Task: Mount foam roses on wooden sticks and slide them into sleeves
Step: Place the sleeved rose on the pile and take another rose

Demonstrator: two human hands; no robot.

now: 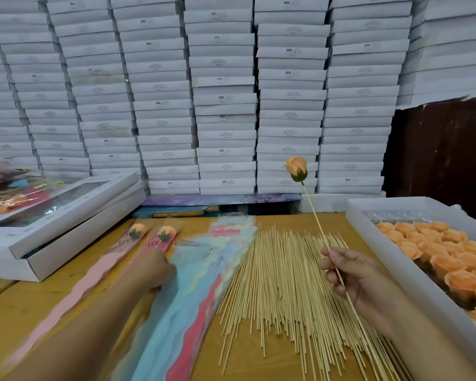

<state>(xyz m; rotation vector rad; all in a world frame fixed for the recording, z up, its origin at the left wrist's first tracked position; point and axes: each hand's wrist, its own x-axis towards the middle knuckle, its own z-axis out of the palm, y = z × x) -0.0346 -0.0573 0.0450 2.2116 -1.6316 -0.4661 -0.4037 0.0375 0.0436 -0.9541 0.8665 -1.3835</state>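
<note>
Right hand (352, 276) pinches stick (318, 224) topped with orange foam rose (296, 168)
Left hand (151, 270) blurred on sleeves (193, 273), fingers unclear; loose sticks (280, 284) on wooden table (19, 312), white boxes (223, 100) stacked behind

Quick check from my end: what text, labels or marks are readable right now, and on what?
"SGS": ends of many stacked white boxes.
"YOU": pink sleeves holding roses; the word above is hidden.
"E", "J", "T", "E": loose letters on the pale sleeves, blurred.
Small print on the box labels: too small to read.
</note>
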